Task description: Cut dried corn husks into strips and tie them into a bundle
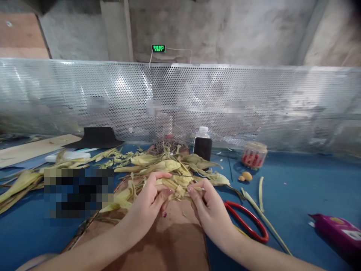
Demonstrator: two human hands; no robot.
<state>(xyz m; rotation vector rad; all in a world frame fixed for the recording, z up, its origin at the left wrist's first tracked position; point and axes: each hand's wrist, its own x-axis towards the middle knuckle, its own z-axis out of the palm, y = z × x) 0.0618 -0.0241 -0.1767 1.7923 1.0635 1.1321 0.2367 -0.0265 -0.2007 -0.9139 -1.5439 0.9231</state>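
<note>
left hand: the left hand (149,197) is curled over the near edge of a heap of dried corn husks (169,173), thumb and fingers pinched on a pale strip
right hand: the right hand (207,205) sits just beside it, fingertips closed on the same clump of husk strips; the two hands nearly touch
where the husks lie: piled on a brown board (175,241) resting on the blue table (296,195), straight ahead of the person; more loose husks (19,184) trail off to the left
weight: they look very light, thin and papery
stiffness: likely dry and springy, bending easily along the grain but prone to splitting or cracking if folded hard
grip: the surface appears ribbed and matte, so probably not slippery; a light pinch should do
where to hold: probably best near the thicker base of a strip, pulling along its length, not at the frayed tip
nearby: red-handled scissors (248,222) just right of the right hand, a dark bottle with a white cap (202,146) behind the heap, a small clear tub (254,154), a purple glue gun (335,231) at far right
</note>
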